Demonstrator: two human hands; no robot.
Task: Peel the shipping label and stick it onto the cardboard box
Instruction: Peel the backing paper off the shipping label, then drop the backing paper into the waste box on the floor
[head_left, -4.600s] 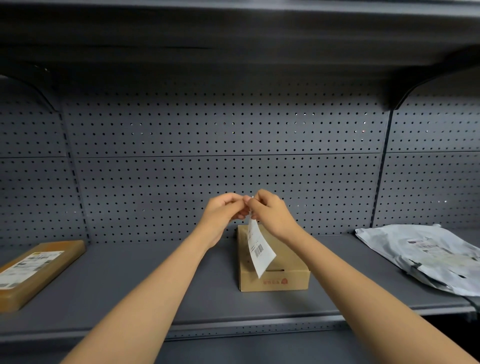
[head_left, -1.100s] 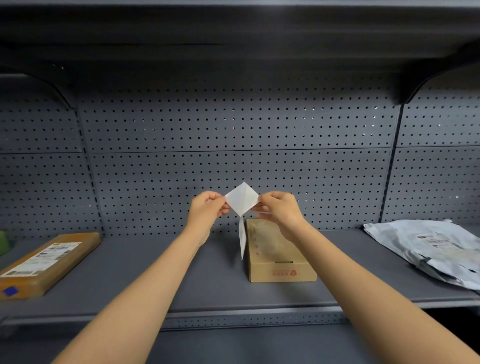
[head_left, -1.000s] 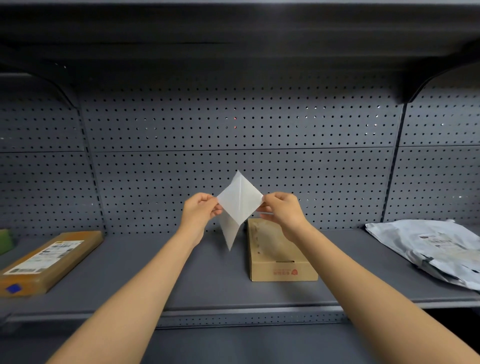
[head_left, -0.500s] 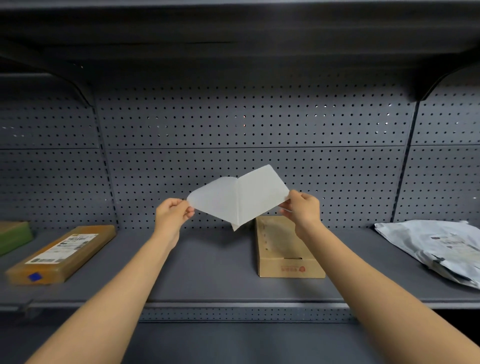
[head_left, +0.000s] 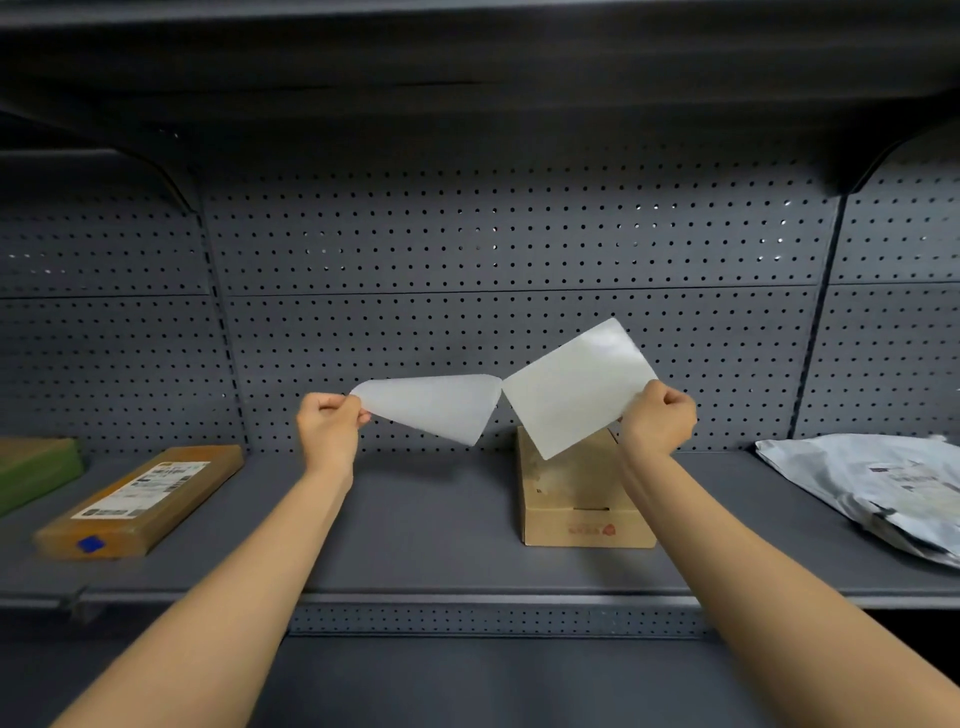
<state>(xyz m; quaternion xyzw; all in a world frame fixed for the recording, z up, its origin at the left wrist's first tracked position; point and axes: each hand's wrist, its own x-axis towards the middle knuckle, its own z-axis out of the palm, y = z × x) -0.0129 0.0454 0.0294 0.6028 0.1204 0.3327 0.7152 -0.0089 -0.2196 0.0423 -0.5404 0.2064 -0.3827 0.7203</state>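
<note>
A small open-topped cardboard box (head_left: 576, 499) stands on the grey shelf (head_left: 426, 525), right of centre. Above it I hold two blank-looking sheets that still meet at one corner. My left hand (head_left: 327, 423) pinches the curled, glossy backing sheet (head_left: 431, 405) by its left tip. My right hand (head_left: 658, 422) pinches the flatter white shipping label (head_left: 576, 389) by its right edge, just above the box's back. No print shows on either sheet from here.
A flat brown parcel (head_left: 140, 501) with its own label lies at the left, a green item (head_left: 31, 467) beyond it. A grey poly mailer (head_left: 878, 488) lies at the right. Pegboard wall (head_left: 467, 244) behind, upper shelf (head_left: 467, 62) overhead.
My hands have drawn apart sideways. The two sheets, stuck together and hanging at first, have opened out and now join only at one corner.
</note>
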